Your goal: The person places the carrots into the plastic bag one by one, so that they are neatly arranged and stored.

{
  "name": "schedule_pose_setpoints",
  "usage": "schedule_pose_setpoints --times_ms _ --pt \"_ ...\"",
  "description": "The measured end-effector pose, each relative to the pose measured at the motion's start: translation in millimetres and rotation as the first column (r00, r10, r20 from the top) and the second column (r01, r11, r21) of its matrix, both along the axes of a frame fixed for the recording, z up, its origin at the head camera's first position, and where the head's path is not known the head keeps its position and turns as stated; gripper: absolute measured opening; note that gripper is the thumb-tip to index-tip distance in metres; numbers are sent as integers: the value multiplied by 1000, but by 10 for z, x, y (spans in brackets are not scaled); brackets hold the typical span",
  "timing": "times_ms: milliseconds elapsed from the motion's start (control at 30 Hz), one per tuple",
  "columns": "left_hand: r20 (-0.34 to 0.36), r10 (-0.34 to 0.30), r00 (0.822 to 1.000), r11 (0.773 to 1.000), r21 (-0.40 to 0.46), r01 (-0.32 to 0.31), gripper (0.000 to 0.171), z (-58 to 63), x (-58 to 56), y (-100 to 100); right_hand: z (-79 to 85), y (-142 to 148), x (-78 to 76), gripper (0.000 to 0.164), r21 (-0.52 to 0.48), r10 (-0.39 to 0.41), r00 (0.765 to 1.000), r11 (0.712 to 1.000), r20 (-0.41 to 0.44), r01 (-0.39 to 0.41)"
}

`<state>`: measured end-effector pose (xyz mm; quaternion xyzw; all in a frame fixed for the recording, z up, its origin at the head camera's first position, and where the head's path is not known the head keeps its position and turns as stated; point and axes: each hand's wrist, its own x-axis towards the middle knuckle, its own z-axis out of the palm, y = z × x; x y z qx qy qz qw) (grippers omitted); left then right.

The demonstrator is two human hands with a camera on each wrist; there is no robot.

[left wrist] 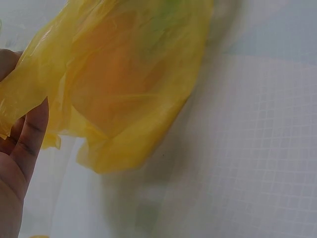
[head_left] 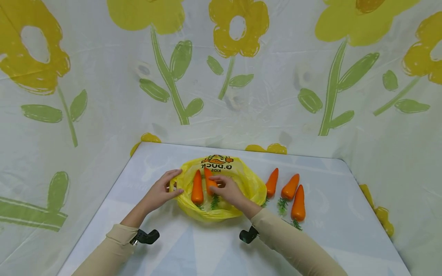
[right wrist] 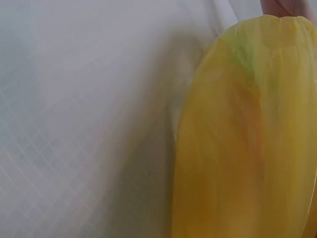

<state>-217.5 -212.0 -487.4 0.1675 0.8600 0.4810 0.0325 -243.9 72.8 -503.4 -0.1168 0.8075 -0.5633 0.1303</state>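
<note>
A yellow plastic bag (head_left: pixel 207 215) with a printed duck lies open on the table. My left hand (head_left: pixel 160 193) grips its left rim, thumb inside and fingers behind; the left wrist view shows thin plastic folded between the fingers (left wrist: pixel 34 129). Two orange toy carrots with green tops lie within the bag's mouth. My right hand (head_left: pixel 228 189) reaches over the right rim and holds the right-hand carrot (head_left: pixel 208 177) between thumb and fingers. Beside it lies the left-hand carrot (head_left: pixel 197 188), untouched. In the right wrist view the yellow plastic (right wrist: pixel 237 148) hides most of the hand.
Right of the bag, three more carrots lie on the table: one (head_left: pixel 272 183) close against the bag, another (head_left: pixel 290 187) in the middle, and a third (head_left: pixel 298 204) nearest me. A flower-printed curtain (head_left: pixel 269 96) surrounds the white table (head_left: pixel 331 230).
</note>
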Motion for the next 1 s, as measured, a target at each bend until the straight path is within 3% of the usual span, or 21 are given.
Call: schedule_pose_setpoints --times_ms 233,633,1000 --pt "-1 1 1000 1000 -1 -1 73 -12 1 -2 -64 -47 -1 35 5 -11 1000 1000 25 11" --pt "-26 -17 1000 1000 9 17 71 -31 4 -29 -120 -99 25 38 43 34 999 998 35 -35" --pt "-6 -4 1000 1000 6 4 72 -24 9 -21 -128 -119 25 43 113 81 996 990 38 -85"
